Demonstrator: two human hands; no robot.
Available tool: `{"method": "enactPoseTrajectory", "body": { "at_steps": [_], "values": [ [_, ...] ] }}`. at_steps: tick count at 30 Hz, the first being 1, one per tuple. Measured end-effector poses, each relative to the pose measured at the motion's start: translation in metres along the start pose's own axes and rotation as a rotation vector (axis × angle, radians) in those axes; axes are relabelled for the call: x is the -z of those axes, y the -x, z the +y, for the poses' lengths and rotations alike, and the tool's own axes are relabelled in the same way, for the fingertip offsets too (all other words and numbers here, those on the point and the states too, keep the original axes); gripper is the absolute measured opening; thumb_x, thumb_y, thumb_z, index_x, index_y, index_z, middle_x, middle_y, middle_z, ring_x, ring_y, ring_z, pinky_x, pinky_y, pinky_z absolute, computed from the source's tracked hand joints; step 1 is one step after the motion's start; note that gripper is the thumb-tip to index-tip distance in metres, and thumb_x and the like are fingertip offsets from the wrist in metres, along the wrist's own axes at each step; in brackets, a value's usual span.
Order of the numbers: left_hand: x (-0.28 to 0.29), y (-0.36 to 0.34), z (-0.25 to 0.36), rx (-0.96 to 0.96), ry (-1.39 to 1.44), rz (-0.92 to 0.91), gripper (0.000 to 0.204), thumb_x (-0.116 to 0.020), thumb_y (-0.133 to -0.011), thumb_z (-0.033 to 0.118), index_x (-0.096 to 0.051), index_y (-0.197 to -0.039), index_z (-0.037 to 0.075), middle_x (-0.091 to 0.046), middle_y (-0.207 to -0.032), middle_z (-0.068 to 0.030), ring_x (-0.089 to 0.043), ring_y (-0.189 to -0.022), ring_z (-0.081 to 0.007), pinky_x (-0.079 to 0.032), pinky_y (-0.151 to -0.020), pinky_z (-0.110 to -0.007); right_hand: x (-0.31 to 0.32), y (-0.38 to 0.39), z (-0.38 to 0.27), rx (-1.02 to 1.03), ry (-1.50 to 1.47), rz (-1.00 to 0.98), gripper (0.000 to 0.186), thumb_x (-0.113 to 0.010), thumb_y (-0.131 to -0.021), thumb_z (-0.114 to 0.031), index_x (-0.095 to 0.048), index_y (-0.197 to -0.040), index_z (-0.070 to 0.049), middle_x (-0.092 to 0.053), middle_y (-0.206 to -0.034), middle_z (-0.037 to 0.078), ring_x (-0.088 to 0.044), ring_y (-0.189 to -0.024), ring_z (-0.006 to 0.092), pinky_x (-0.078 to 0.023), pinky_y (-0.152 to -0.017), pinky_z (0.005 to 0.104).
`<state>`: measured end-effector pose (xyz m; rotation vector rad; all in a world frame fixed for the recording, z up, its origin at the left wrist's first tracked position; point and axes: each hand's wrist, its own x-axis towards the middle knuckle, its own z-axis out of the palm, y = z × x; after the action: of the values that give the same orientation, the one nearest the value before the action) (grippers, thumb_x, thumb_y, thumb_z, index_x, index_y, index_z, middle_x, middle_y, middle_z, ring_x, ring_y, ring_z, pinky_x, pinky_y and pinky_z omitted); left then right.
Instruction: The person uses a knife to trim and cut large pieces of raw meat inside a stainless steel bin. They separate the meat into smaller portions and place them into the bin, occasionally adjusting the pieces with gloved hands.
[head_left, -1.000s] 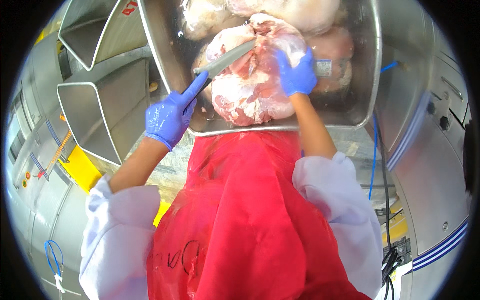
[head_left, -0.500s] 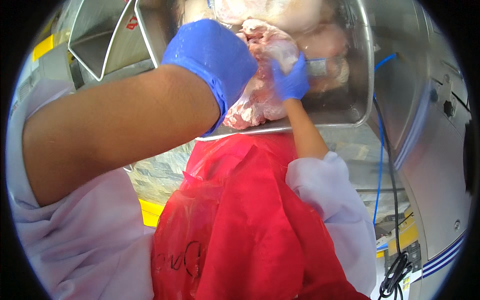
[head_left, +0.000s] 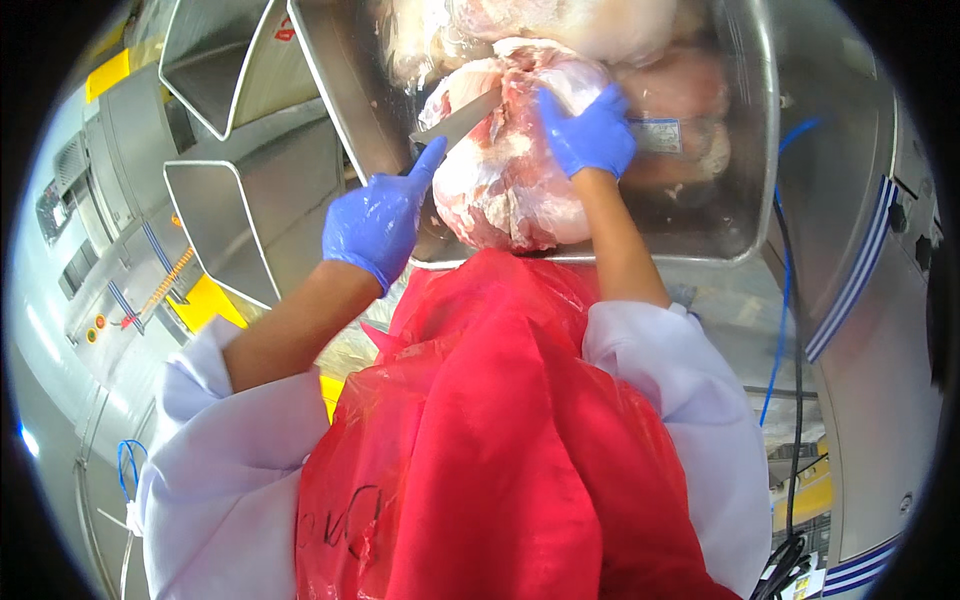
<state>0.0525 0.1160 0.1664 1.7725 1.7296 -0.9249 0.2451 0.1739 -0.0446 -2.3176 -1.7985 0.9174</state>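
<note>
"From the head camera, where's the meat?"
"Inside the metal tub, close to its near rim, between the gloved left hand and right hand."
"Any room?"
"Bare floor shows in the tub's near right corner; pale pieces crowd its far side."
"And the hands?"
"By the tub's near left corner, the left curls round a knife, index finger straight. Toward the tub's right wall, the right lies half-spread on the meat; I can't tell whether it grips."
</note>
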Motion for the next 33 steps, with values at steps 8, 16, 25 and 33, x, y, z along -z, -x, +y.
{"method": "enactPoseTrajectory", "body": {
  "at_steps": [8, 16, 25, 33],
  "values": [
    [-0.066, 0.023, 0.043, 0.161, 0.373, -0.028, 0.083, -0.047, -0.090, 0.002, -0.023, -0.159, 0.043, -0.065, -0.093, -0.0286, -0.068, -0.079, -0.0452, -0.055, -0.068, -0.056, -0.001, 0.019, 0.014, -0.051, -0.068, 0.058, 0.108, -0.067, -0.079, -0.072, -0.033, -0.146, 0.005, -0.053, -0.135, 0.030, -0.064, -0.111, 0.0448, -0.053, -0.091, 0.0517],
    [-0.099, 0.022, 0.033, 0.073, 0.520, 0.082, 0.079, -0.048, -0.093, 0.004, -0.027, -0.157, 0.045, -0.065, -0.099, -0.0268, -0.068, -0.080, -0.0426, -0.054, -0.069, -0.053, -0.020, 0.030, 0.031, 0.042, -0.071, 0.218, 0.103, -0.068, -0.081, -0.067, -0.035, -0.146, 0.006, -0.056, -0.134, 0.029, -0.061, -0.117, 0.0442, -0.043, -0.104, 0.0519],
    [-0.105, 0.011, 0.018, -0.003, 0.560, 0.186, 0.074, -0.047, -0.095, 0.008, -0.029, -0.156, 0.045, -0.067, -0.094, -0.0241, -0.068, -0.083, -0.0418, -0.055, -0.073, -0.052, -0.036, 0.030, 0.036, 0.028, 0.015, 0.254, 0.106, -0.064, -0.080, -0.071, -0.035, -0.148, 0.006, -0.058, -0.135, 0.030, -0.059, -0.125, 0.0358, -0.026, -0.118, 0.0479],
    [0.019, 0.048, 0.002, -0.050, 0.026, 0.263, 0.061, -0.058, -0.096, 0.018, -0.044, -0.150, 0.043, -0.064, -0.089, -0.0182, -0.068, -0.078, -0.0371, -0.055, -0.068, -0.047, -0.042, 0.034, 0.043, 0.076, -0.108, 0.287, 0.104, -0.067, -0.079, -0.069, -0.036, -0.147, 0.004, -0.059, -0.134, 0.026, -0.059, -0.122, 0.0368, -0.031, -0.112, 0.0503]
  ]
}}
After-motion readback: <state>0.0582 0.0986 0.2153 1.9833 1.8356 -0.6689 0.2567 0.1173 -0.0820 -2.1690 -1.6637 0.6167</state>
